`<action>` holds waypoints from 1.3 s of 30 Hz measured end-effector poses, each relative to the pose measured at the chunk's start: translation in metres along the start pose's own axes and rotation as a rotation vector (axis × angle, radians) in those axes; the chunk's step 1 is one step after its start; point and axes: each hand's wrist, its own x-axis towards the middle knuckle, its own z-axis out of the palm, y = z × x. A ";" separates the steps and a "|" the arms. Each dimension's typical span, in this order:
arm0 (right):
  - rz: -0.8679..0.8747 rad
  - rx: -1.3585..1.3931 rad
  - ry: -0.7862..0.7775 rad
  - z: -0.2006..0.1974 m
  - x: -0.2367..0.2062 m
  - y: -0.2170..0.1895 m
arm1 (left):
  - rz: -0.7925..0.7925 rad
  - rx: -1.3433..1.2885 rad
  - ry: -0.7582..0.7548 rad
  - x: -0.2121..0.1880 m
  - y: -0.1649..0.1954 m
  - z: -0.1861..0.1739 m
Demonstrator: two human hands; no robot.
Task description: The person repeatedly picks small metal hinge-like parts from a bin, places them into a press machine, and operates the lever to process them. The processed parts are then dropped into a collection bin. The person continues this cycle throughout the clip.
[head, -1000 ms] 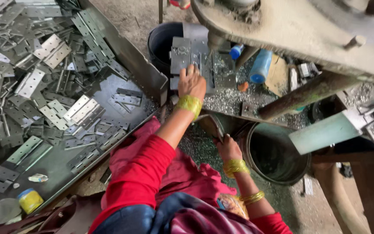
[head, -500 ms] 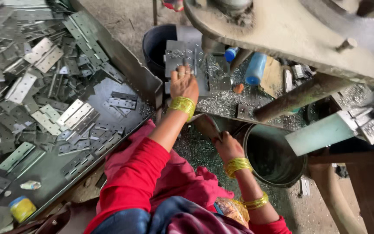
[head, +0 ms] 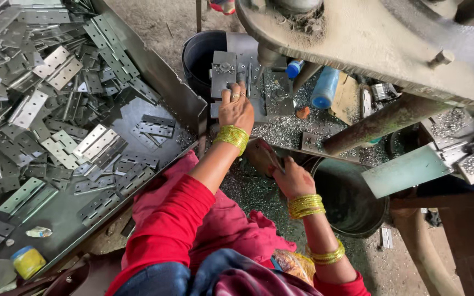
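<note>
Left hand (head: pixel 237 109): laid flat on the metal block (head: pixel 225 71) — fingers pressed together.
Right hand (head: pixel 292 178): a thin metal strip (head: pixel 270 156) is pinched.
Tray (head: pixel 154 71): filled with hinges (head: pixel 100 142).

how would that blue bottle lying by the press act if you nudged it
The blue bottle lies on its side on the bench, so a nudge would probably roll it. It looks like plastic, likely light for its size. The metal chips scattered around it might stop it soon, and its smooth wall may be slippery if oily.
</note>
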 end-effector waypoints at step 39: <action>0.032 0.076 0.085 0.084 -0.022 0.030 | -0.120 -0.191 -0.116 0.025 0.004 0.016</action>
